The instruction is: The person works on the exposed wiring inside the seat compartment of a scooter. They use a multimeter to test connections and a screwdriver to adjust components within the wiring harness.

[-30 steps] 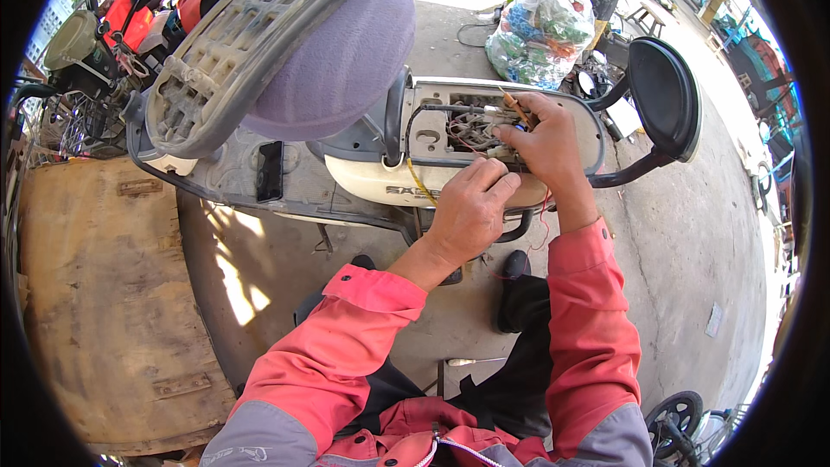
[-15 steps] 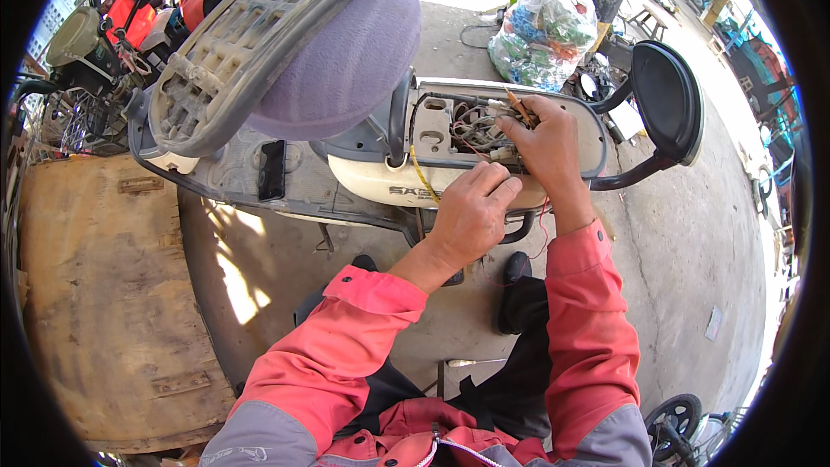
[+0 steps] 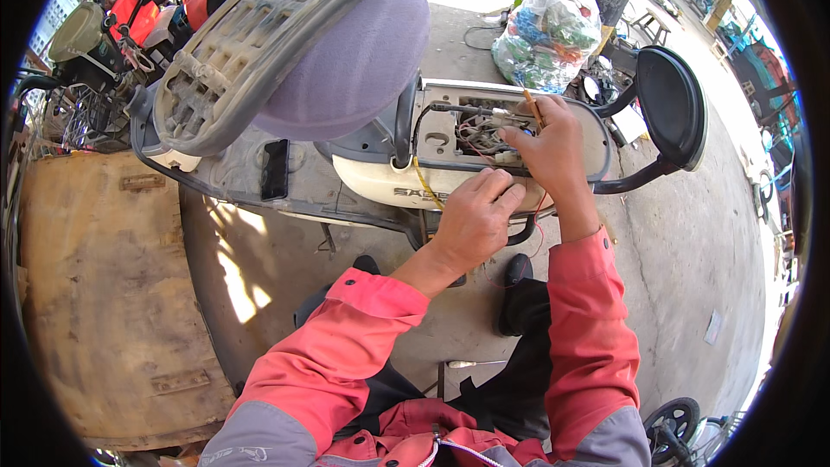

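A cream electric scooter (image 3: 367, 177) stands side-on before me, with an open compartment full of tangled wires and connectors (image 3: 475, 131). Over the right end of that compartment, my right hand (image 3: 560, 145) grips a slim orange pen-like tool (image 3: 533, 107); its fingers partly cover the wires. My left hand (image 3: 474, 218) rests closed at the scooter's near side, just below the compartment rim. Whatever its fingers pinch, if anything, is hidden. A thin red wire (image 3: 537, 229) hangs down below my right hand. Left of my left hand, a yellow strip (image 3: 423, 177) runs down the body panel.
The lifted seat with its purple cushion (image 3: 354, 60) leans at left. A black phone (image 3: 275, 169) lies on the footboard. A black backrest (image 3: 670, 104) juts out at right. Beyond stands a clear bag of scraps (image 3: 549, 30). A wooden board (image 3: 104, 294) is at left, a screwdriver (image 3: 467, 364) below.
My right hand has shifted slightly, and the orange tool now stands more upright in it. My left hand stays nearly in place. The whole view has moved a little.
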Motion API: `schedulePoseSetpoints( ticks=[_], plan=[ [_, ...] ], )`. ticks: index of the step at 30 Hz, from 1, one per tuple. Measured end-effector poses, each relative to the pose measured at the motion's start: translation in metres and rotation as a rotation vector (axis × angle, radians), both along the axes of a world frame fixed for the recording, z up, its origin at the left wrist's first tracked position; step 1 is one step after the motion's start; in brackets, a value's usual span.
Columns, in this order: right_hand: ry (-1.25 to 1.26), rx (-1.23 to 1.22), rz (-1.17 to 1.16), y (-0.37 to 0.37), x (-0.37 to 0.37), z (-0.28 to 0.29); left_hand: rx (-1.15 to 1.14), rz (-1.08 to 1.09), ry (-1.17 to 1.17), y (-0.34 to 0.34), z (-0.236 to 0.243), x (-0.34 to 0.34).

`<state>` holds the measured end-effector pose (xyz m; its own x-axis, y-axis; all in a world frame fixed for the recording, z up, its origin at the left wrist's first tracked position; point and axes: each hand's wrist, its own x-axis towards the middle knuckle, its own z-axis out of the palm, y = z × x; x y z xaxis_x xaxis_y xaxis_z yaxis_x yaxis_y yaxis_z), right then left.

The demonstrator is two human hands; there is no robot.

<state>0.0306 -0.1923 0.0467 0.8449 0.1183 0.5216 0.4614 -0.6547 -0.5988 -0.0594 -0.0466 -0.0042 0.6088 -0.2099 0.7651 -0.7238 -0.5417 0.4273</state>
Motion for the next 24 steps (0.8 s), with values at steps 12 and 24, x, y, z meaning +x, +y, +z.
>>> schedulePoseSetpoints(
  ticks=[12,24],
  plan=[
    [0.338,-0.116,0.222,0.011,-0.032,0.034,0.038,0.044,0.0,0.0,-0.007,-0.004],
    [0.416,-0.425,0.154,0.021,-0.03,0.038,0.028,0.085,-0.093,0.0,-0.013,-0.006]
  ],
)
